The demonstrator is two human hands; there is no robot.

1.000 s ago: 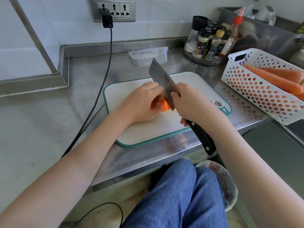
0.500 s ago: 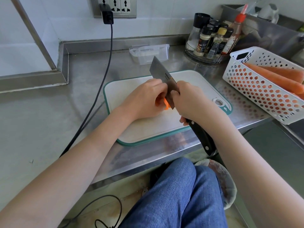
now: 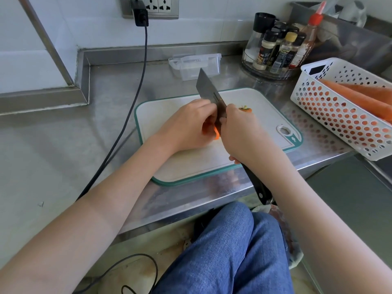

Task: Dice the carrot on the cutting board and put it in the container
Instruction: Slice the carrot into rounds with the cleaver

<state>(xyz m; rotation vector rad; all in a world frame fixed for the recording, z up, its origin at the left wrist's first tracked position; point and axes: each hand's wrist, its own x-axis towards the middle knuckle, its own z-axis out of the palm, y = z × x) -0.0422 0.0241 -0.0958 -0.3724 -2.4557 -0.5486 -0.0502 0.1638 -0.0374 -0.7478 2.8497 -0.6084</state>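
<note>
Both forearms reach in over the steel counter (image 3: 53,145) and meet above the white cutting board (image 3: 169,164). The left hand (image 3: 186,128) arches over the carrot (image 3: 216,133), fingers curled down and pressing it to the board (only a sliver of orange shows). The right hand (image 3: 244,136) grips the cleaver (image 3: 210,93) high, near the blade, its black handle jutting back past the wrist. The blade stands against the left knuckles. A cut stem end (image 3: 245,109) lies just behind the right hand. The clear container (image 3: 196,65) sits beyond the board, apart.

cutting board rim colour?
Teal rim around a white cutting board, clearest in the head view.
</note>
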